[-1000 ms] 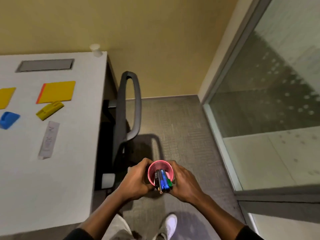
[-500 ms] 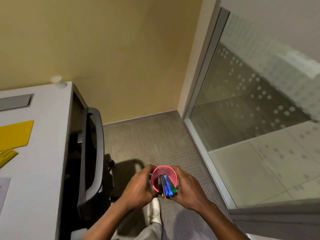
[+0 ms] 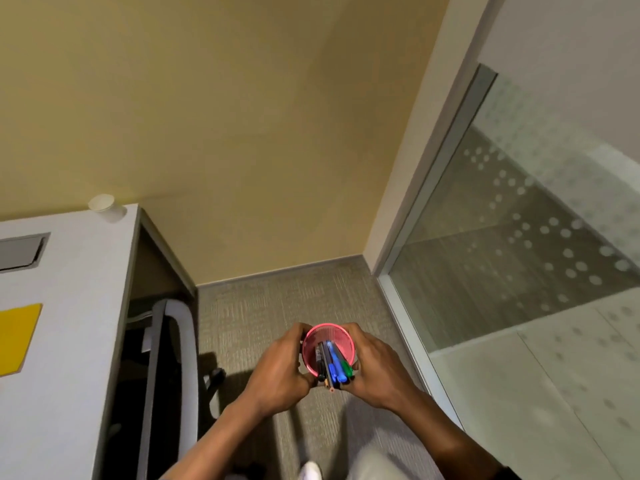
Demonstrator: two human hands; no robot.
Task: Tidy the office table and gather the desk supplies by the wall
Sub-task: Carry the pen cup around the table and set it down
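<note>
A pink mesh pen cup [image 3: 323,336] is held over the carpet, to the right of the white table [image 3: 69,341]. Several pens [image 3: 333,365], black, blue and green, stand in it and lean toward me. My left hand [image 3: 277,367] wraps its left side and my right hand [image 3: 375,368] wraps its right side. On the table's left edge of view lies a yellow pad [image 3: 15,336]. A white paper cup [image 3: 104,206] lies on its side at the table's far corner by the wall.
A grey office chair [image 3: 173,358] is tucked against the table's right side. A grey cable hatch [image 3: 19,252] is set in the tabletop. The yellow wall [image 3: 242,133] is ahead, a glass partition [image 3: 519,254] on the right, with carpet floor [image 3: 277,299] between.
The view has swung right and up, so most of the table and its yellow, blue and white items have left the frame. Both hands still hold the pen cup.
</note>
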